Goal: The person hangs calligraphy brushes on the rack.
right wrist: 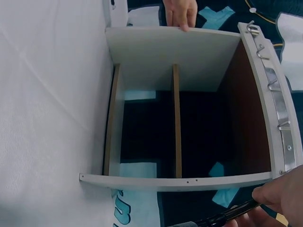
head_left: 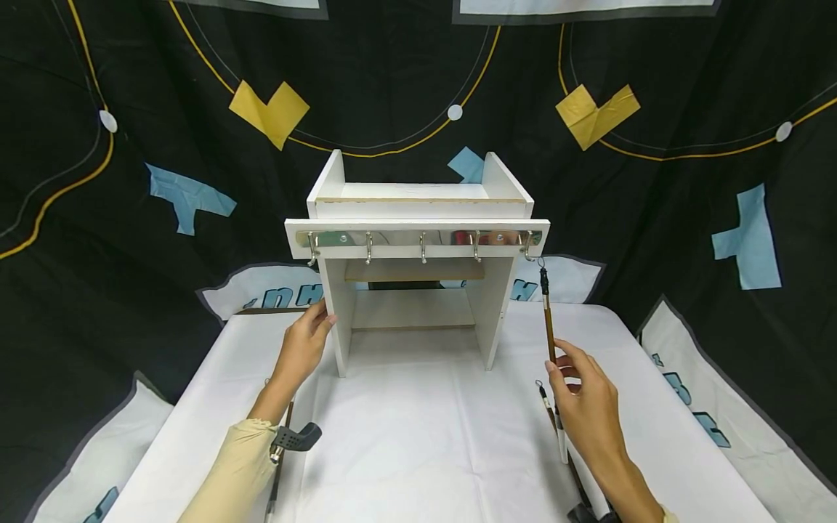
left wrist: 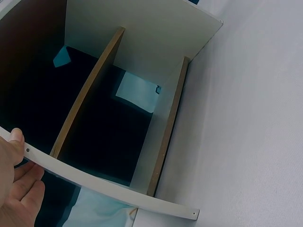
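A white wooden shelf unit [head_left: 418, 211] stands on the table, with a metal strip of several hooks [head_left: 422, 247] across its front. My left hand [head_left: 306, 341] grips the edge of its left side panel [left wrist: 109, 187], thumb on one face and fingers on the other. My right hand [head_left: 588, 399] pinches a brown-handled calligraphy brush [head_left: 548, 319], held upright with its loop at the top. That loop is close beside the rightmost hook [head_left: 528, 247]; whether they touch I cannot tell. In the right wrist view, the brush's dark shaft [right wrist: 241, 209] lies between thumb and fingers.
Another looped brush [head_left: 549, 410] lies on the table by my right hand, partly hidden. A further brush [head_left: 280, 472] lies beneath my left forearm, near a dark wrist strap [head_left: 297, 438]. White cloth covers the table [head_left: 405, 443]; a black curtain [head_left: 392, 80] hangs behind.
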A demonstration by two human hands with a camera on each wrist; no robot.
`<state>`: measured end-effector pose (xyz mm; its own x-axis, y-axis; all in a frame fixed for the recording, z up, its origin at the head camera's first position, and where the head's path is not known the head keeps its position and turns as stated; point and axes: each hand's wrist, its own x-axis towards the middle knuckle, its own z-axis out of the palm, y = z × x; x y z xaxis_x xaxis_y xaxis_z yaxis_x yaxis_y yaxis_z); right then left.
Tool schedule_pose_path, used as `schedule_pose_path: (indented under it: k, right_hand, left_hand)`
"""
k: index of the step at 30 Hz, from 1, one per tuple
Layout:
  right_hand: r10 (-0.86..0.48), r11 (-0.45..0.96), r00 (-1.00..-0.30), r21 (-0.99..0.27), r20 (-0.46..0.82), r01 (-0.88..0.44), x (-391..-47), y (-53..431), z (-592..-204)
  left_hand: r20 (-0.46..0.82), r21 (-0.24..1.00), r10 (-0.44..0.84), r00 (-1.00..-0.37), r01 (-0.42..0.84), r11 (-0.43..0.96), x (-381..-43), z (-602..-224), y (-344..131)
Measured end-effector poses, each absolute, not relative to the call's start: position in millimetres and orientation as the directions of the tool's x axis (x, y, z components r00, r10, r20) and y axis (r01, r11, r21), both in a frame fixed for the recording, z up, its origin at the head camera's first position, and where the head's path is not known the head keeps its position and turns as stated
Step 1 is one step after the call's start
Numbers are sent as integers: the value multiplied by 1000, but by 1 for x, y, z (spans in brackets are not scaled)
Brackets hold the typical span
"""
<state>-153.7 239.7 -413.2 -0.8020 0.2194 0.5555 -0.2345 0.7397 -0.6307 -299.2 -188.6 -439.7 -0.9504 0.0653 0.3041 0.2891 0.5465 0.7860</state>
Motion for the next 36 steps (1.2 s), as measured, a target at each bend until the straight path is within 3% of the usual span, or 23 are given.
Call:
schedule_pose_path:
  k: [36]
  right_hand:
    - [210,717,-827,-657,521,-231,-178,230,-428]
  left_hand:
    - [296,803,62,-953,284,524,-301,-442,-190]
